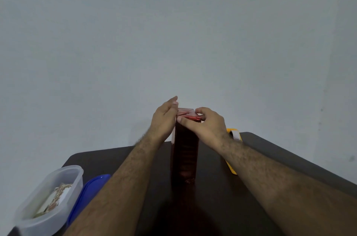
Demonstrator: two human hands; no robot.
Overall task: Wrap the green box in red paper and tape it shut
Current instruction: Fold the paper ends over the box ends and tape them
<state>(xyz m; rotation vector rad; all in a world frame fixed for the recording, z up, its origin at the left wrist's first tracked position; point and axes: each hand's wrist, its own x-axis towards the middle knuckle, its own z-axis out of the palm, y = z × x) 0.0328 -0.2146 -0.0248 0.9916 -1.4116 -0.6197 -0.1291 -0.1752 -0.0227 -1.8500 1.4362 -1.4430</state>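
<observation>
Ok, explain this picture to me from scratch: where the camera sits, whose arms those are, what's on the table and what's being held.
There is no machine here. The single picture comes from a camera worn on a person's head, looking forward and down, so the two bare arms are that person's own.

On the dark table a tall box wrapped in dark red paper stands upright. The left hand lies flat against its upper left side. The right hand has a curled grip on the folded paper at the top.

At the left edge stand a clear plastic tub and a blue lid beside it. A yellow object lies behind the right wrist; I cannot tell what it is.
</observation>
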